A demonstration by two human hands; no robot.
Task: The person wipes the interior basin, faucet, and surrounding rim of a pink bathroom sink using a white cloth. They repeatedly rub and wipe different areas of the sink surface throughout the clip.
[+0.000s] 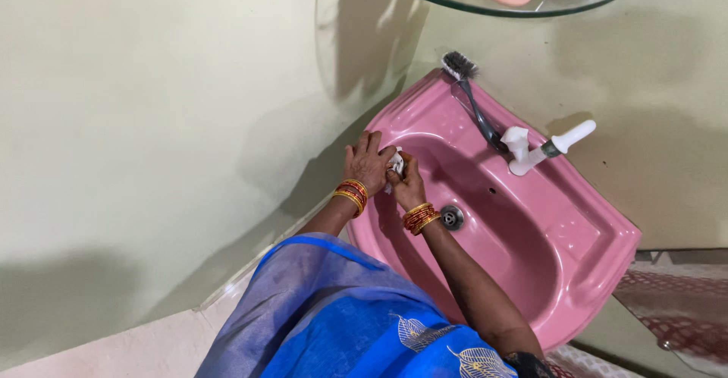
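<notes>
White cloth (394, 163) pinched between left hand (367, 163) and right hand (409, 185), both grips closed on it, over pink sink (576, 234) rim.

Blue sheer garment (334, 325) with gold leaf motifs, bottom centre; red-and-gold bangles (351, 194) ring both wrists, mid-frame.

Both hands, left hand (367, 163) and right hand (409, 185), clasp a white cloth (395, 164) over the pink sink (576, 234).
</notes>
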